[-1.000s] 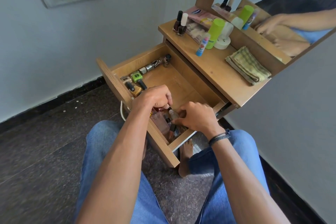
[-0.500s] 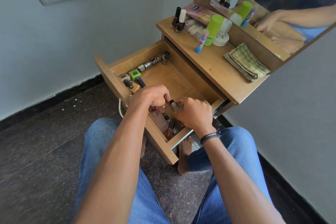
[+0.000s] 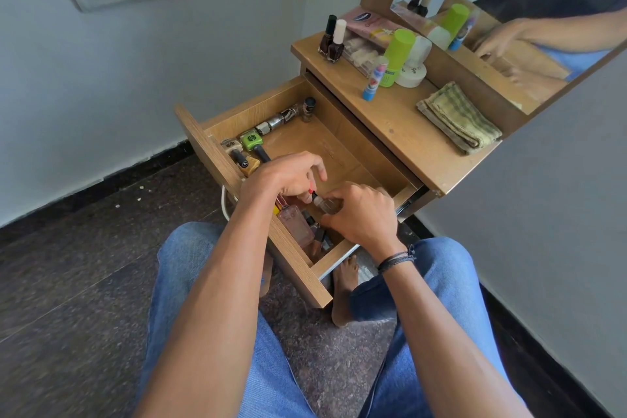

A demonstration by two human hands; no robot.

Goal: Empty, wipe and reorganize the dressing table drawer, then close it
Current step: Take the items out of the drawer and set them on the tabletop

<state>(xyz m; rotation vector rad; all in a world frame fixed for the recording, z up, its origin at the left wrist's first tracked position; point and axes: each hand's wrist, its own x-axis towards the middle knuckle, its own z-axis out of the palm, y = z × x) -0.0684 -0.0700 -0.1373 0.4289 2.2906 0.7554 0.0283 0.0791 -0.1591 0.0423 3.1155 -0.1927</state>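
Observation:
The wooden drawer [image 3: 342,159] stands pulled out from the dressing table. My right hand [image 3: 364,210] grips a small clear bottle [image 3: 326,204] with a dark cap over the drawer's near end. My left hand [image 3: 288,175] is curled beside it, fingertips at the bottle's cap, with a red-tipped thing at its fingers. Below the hands lie a pinkish perfume bottle [image 3: 296,222] and several small dark cosmetics. Along the drawer's left side lie a green bottle [image 3: 250,140], a tan bottle [image 3: 245,161] and metallic tubes [image 3: 280,119].
On the table top [image 3: 400,132] stand two nail polish bottles [image 3: 333,41], a green cylinder [image 3: 397,56], a lip balm [image 3: 373,78], a white tape roll [image 3: 412,73] and a folded checked cloth [image 3: 458,117]. A mirror [image 3: 529,27] is behind. My knees and bare feet are under the drawer.
The view shifted slightly. My right hand has lifted the small clear bottle a little and turned it, and my left fingers stay at its cap end.

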